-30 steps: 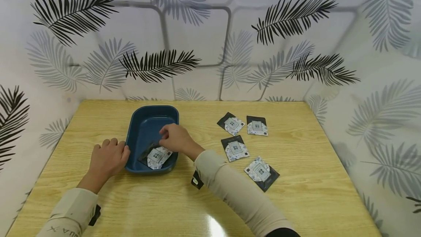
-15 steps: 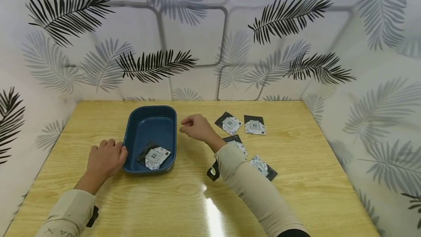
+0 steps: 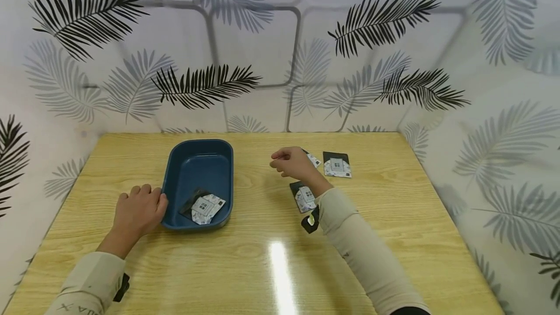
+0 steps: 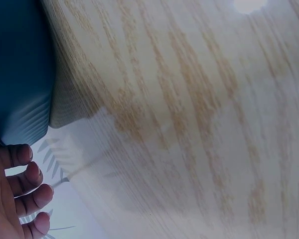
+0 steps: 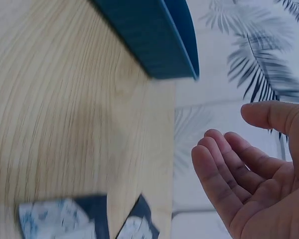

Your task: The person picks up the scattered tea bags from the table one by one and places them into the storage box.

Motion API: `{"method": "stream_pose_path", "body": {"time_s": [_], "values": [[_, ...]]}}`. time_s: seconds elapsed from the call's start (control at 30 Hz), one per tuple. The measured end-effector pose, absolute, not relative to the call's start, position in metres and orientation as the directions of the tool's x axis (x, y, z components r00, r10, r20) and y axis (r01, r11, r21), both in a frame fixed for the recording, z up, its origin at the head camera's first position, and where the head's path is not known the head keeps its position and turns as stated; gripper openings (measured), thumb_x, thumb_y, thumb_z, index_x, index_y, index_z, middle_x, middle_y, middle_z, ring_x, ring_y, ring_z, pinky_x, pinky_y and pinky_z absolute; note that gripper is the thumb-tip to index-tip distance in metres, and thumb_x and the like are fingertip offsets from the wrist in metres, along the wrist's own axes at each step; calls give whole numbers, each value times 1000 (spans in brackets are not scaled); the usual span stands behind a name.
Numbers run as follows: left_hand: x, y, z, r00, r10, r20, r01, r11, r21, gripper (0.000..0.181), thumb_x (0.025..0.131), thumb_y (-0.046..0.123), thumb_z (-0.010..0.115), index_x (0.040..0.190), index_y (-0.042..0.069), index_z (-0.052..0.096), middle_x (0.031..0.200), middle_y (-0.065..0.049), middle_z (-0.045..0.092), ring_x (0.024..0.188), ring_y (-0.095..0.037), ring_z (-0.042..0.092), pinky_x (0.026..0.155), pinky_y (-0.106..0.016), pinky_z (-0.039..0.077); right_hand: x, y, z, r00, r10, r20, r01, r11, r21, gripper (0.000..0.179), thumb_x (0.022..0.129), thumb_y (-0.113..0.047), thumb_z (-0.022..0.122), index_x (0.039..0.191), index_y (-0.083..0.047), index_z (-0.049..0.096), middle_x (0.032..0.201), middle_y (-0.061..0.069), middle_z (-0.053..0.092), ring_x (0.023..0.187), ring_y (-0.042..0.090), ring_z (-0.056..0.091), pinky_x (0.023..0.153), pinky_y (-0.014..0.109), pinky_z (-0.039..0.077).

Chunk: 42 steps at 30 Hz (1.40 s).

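My left hand (image 3: 139, 212) grips the left rim of a deep blue tray (image 3: 198, 146). In the left wrist view its curled fingers (image 4: 34, 199) show beside the tray's outer wall (image 4: 25, 89); the thumb is hidden there. One flat black-and-white printed packet (image 3: 204, 206) lies inside the tray. My right hand (image 3: 294, 163) hovers right of the tray, nothing between its loosely bent fingers (image 5: 214, 172). It partly covers a packet (image 3: 313, 159) behind it. Another packet (image 3: 302, 197) lies below the wrist, and one (image 3: 337, 165) sits farther right.
Pale wood-patterned table (image 3: 236, 276) spreads under everything, with a bright light reflection near the front. A wall sheet with printed leaves (image 3: 271, 62) stands behind the table's back edge. The right sleeve (image 3: 367, 252) crosses the table's right half.
The right hand has lifted out of the tray and moved right, above the loose packets. The packet stays in the tray. The left hand keeps its place at the rim.
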State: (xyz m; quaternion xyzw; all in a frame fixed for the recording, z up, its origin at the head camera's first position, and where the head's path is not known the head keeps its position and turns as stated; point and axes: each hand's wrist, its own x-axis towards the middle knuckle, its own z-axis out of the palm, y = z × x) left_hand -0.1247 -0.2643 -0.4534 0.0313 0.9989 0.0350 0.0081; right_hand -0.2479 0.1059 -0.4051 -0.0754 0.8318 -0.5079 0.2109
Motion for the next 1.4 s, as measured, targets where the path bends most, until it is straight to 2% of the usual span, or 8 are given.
{"method": "stream_pose_path", "body": {"time_s": [0.13, 0.3, 0.6, 0.83, 1.0, 1.1, 1.27, 1.4], "values": [[-125, -265, -453, -998, 60, -23, 58, 996, 68, 46, 104, 30, 30, 115, -3, 60, 114, -27, 60, 100, -44, 55, 77, -58, 43, -252, 125, -408, -902, -315, -297, 120, 476, -871, 34, 98, -20, 60, 126, -2, 62, 125, 18, 65, 115, 40, 64, 96, 45, 55], [-125, -266, -451, -998, 52, -35, 50, 996, 69, 48, 104, 30, 30, 117, -4, 60, 116, -27, 60, 101, -44, 54, 79, -59, 43, -253, 147, -409, -910, -286, -301, 133, 485, -864, 38, 97, -20, 60, 128, 2, 61, 119, 17, 66, 107, 36, 67, 91, 43, 56], [-124, -266, -450, -999, 48, -26, 46, 996, 76, 48, 104, 30, 30, 116, -4, 61, 115, -27, 60, 101, -44, 55, 79, -58, 43, -261, 177, -424, -902, -193, -386, 242, 513, -823, 39, 101, -21, 55, 131, 3, 58, 131, 23, 61, 117, 39, 64, 101, 46, 53], [-124, -267, -451, -999, 47, -24, 45, 996, 75, 47, 104, 29, 29, 115, -4, 61, 114, -27, 60, 101, -44, 55, 78, -58, 43, -262, 197, -436, -893, -172, -415, 264, 545, -796, 42, 101, -22, 52, 132, 6, 57, 131, 26, 62, 117, 38, 64, 101, 44, 53], [-124, -268, -451, -999, 47, -27, 45, 997, 70, 47, 104, 30, 29, 115, -4, 61, 114, -27, 60, 100, -44, 55, 78, -59, 43, -264, 208, -441, -888, -150, -434, 285, 561, -777, 43, 100, -22, 53, 131, 8, 56, 132, 27, 62, 110, 33, 67, 97, 40, 56], [-124, -269, -450, -999, 46, -26, 44, 997, 64, 47, 104, 30, 29, 115, -4, 61, 114, -28, 60, 101, -45, 55, 78, -59, 44, -266, 212, -444, -884, -124, -451, 315, 555, -770, 44, 98, -23, 56, 130, 7, 57, 123, 23, 67, 100, 25, 69, 93, 38, 57], [-124, -269, -451, -998, 49, -31, 47, 997, 67, 46, 105, 29, 30, 115, -3, 61, 115, -28, 60, 103, -46, 55, 79, -59, 43, -268, 219, -451, -855, -101, -509, 378, 552, -743, 44, 97, -33, 61, 120, 5, 63, 96, 6, 72, 82, 12, 68, 85, 32, 59], [-125, -265, -453, -997, 63, -35, 60, 995, 75, 43, 105, 28, 32, 115, -2, 61, 115, -27, 60, 104, -46, 56, 79, -59, 44, -266, 224, -454, -825, -88, -558, 421, 563, -711, 49, 96, -38, 61, 123, 4, 63, 98, 4, 72, 85, 13, 69, 86, 33, 58]]}}
